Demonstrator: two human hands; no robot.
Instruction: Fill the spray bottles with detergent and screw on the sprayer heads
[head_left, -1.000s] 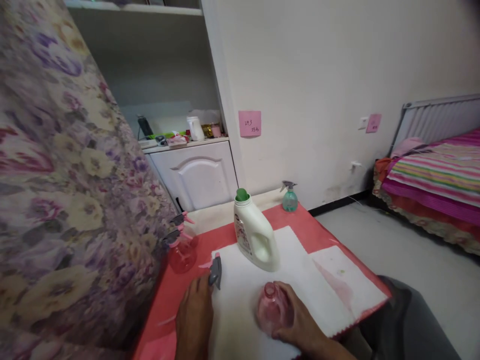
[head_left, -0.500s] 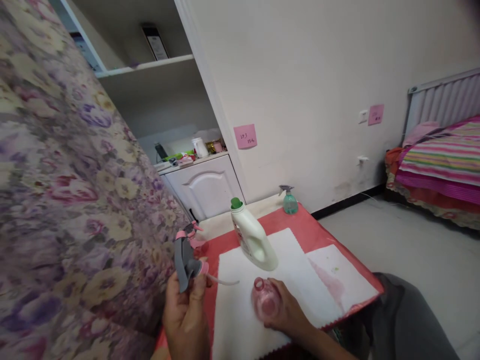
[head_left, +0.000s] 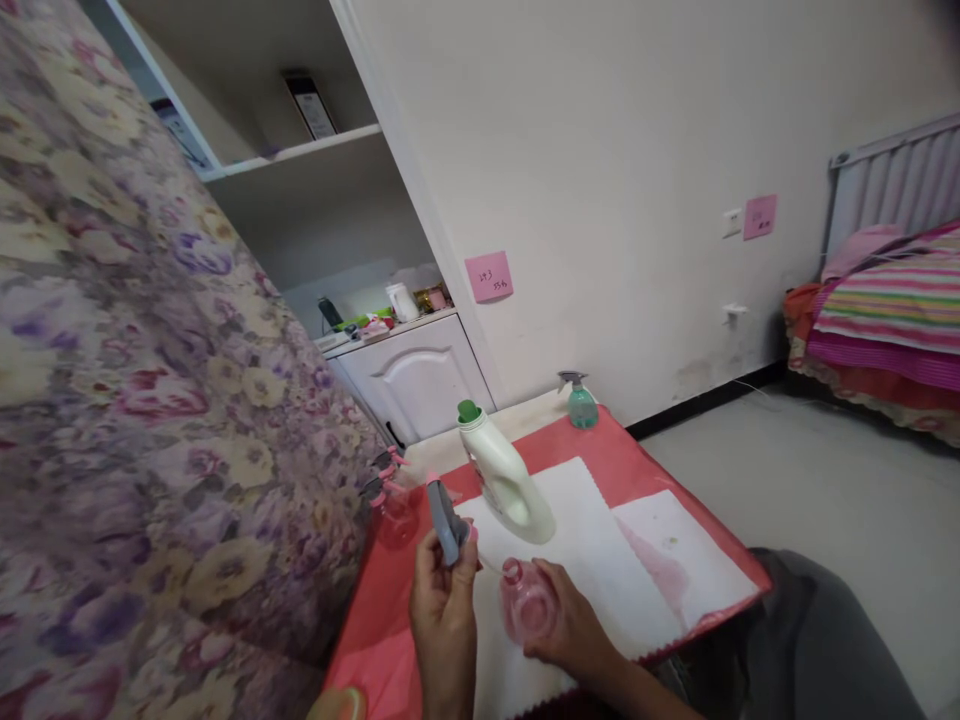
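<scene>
My left hand point(head_left: 446, 610) is closed around a grey and pink spray nozzle point(head_left: 448, 522), whose thin pale tube points right toward the bottle neck. Whether the tube's end is inside the neck, I cannot tell. Gripped from its right side by my right hand point(head_left: 574, 625) is a pink see-through spray bottle point(head_left: 529, 600), its open mouth tilted up and left. Just behind the two hands, a pale green jug point(head_left: 506, 475) with a green cap stands on the white sheet.
Pink spray bottles point(head_left: 394, 510) stand at the table's left edge, near the floral curtain point(head_left: 180, 400). A green spray bottle point(head_left: 581, 405) is at the back right corner. White paper point(head_left: 675, 560) lies on the red tablecloth point(head_left: 622, 455). A cabinet point(head_left: 420, 375) stands behind.
My left hand has moved right with the spray nozzle, bringing its tube up to the pink bottle's neck. My right hand and the bottle have stayed nearly in place.
</scene>
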